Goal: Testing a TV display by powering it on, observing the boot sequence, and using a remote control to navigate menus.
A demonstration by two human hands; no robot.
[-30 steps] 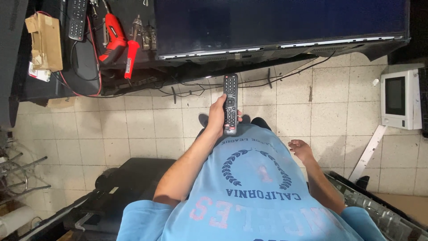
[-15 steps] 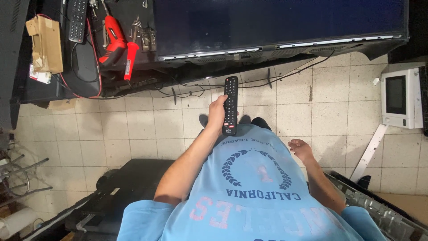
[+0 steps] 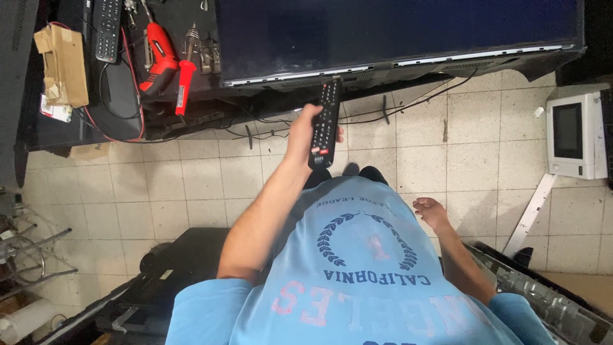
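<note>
My left hand is stretched out in front of me and holds a long black remote control with many buttons. The remote's far end points at the large dark flat screen that lies across the top of the view. My right hand hangs beside my light blue printed shirt with its fingers loosely apart, holding nothing. The tips of my dark shoes show on the tiled floor below the remote.
A bench at the upper left holds a second remote, a red power tool, a red-handled tool and a cardboard box. A small white monitor stands at the right. A dark appliance sits on the floor at my left. Cables trail under the screen.
My left hand has lifted the remote slightly farther forward, toward the screen's lower edge, and tilted it a little. My right hand stays at my side.
</note>
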